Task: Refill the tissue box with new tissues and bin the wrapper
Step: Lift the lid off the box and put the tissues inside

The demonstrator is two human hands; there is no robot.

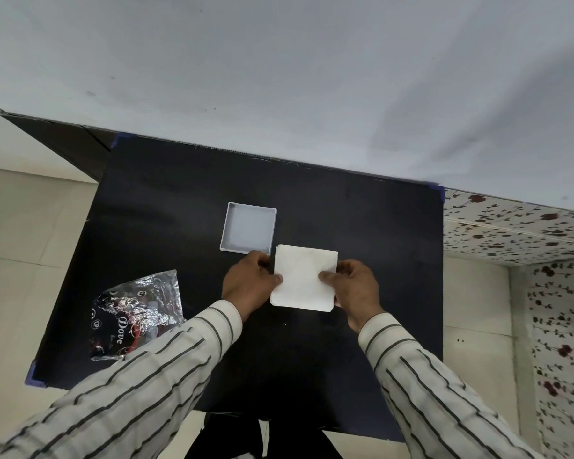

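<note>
A person is holding a white tissue stack (304, 279) above a black table (362, 226), the left hand (250, 286) and right hand (355, 286) each pinching a side edge between thumb and fingers. The stack is hovering just beside the open, empty-looking box (230, 226). The wrapper (136, 313), already off and lying crumpled at the table's left, is reading "Dove". Filling the box and binning the wrapper appear to be remaining; no bin is showing.
</note>
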